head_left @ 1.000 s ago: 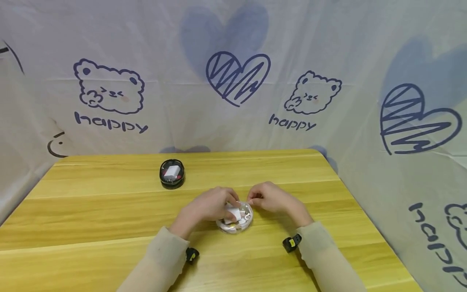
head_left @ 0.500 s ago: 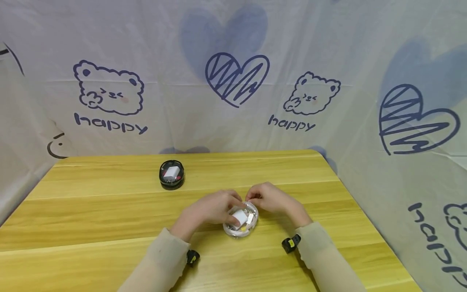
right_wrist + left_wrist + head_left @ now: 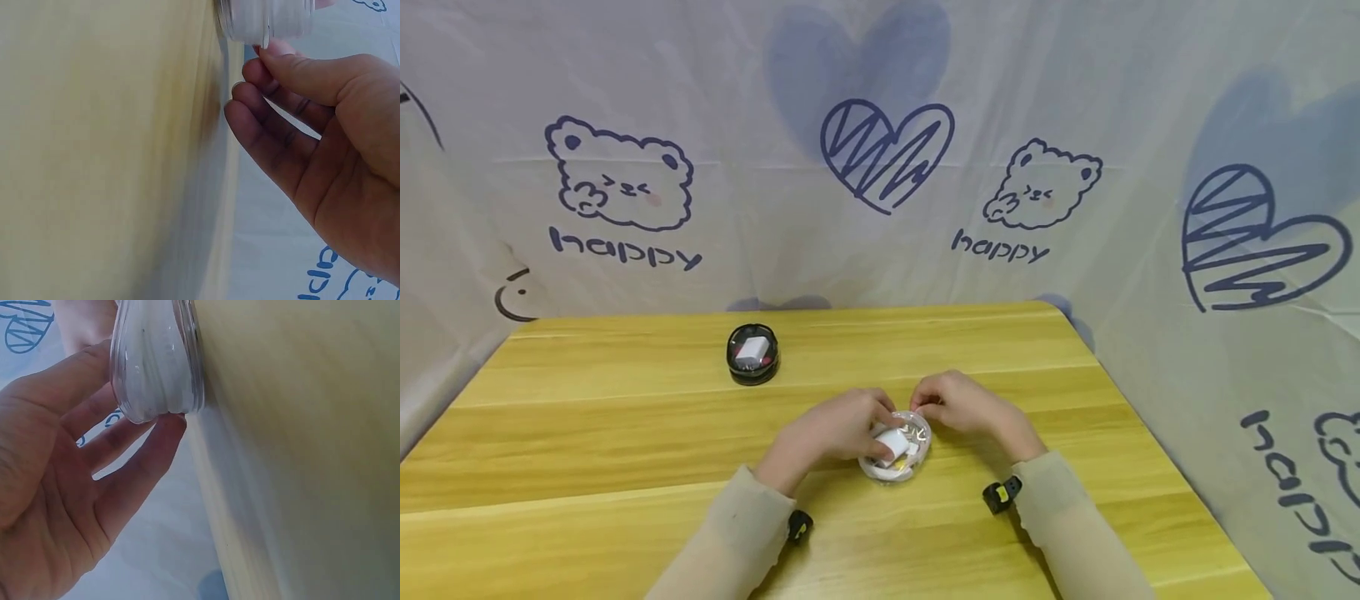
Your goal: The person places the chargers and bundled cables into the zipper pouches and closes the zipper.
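A small round clear case with a whitish rim sits on the table in the head view. Through its top show a white block, like a charger plug, and smaller metallic and yellow bits. My left hand grips the case from the left, thumb on top; in the left wrist view the fingers curl against its side. At the far right edge, my right hand pinches a tiny part of the rim between thumb and forefinger. The right wrist view shows these fingertips meeting just below the clear case; what they pinch is mostly hidden.
A second round case, black-rimmed with a white block inside, stands farther back on the left. The wooden table ends at a pale cloth backdrop printed with hearts and bears.
The clear case has shifted slightly right and turned in my left hand over the last second. My right hand has stayed near the same spot at its edge.
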Motion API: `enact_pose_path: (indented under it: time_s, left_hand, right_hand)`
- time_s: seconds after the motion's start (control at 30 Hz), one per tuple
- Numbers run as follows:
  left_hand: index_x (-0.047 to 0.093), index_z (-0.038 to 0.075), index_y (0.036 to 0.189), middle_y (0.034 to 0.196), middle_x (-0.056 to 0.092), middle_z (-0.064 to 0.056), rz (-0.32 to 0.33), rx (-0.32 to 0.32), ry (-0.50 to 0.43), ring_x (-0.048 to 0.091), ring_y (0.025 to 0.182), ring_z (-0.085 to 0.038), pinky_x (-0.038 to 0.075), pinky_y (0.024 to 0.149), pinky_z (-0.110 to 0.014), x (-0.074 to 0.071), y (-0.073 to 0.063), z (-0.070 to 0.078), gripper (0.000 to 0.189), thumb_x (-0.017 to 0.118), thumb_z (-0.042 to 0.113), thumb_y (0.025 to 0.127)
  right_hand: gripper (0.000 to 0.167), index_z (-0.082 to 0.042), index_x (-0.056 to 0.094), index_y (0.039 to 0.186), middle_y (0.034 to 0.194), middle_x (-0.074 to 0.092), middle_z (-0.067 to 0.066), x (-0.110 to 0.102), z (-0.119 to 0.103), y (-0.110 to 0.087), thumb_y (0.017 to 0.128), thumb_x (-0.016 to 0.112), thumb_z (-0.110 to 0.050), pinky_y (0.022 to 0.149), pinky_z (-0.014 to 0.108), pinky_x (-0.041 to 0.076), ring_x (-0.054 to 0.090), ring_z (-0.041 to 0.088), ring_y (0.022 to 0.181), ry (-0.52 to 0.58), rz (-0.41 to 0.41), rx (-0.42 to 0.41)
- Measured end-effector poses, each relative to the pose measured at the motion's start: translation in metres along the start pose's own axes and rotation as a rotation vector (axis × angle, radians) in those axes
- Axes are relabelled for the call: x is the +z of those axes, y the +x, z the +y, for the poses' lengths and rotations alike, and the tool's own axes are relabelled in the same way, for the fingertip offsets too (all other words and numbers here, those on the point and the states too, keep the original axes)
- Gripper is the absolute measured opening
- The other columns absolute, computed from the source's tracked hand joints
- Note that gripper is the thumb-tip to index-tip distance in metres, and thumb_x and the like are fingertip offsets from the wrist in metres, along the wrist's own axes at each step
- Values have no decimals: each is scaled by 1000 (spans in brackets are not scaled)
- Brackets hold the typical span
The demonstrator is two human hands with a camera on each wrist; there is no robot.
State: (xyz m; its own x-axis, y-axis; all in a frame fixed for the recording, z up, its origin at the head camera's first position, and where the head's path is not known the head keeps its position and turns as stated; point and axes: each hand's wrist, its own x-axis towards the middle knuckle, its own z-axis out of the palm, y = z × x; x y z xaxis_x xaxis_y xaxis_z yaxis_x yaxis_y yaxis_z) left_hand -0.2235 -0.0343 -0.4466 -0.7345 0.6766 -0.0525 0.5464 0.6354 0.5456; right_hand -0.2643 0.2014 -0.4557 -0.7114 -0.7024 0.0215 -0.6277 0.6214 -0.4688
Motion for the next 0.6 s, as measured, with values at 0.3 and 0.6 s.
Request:
enact_pose_path:
  time_s: [0.3,0.6]
  left_hand:
    - [78,6,120,130,66,-10,-9,6,-1,64,117,-27,53,101,-40,-1,0,1,39,89,18,84]
    - [73,7,131,142,60,-12,-22,69,46,60,127,-29,49,109,-42,0,1,-4,44,84,16,89]
  right_hand:
    - [12,-16,76,95,93,73,-9,-1,3,-4,101,68,-10,83,29,56,64,7,88,43,-3,26]
    - [12,-16,76,96,93,73,-8,0,3,-2,101,68,-8,81,29,56,64,8,87,62,20,50]
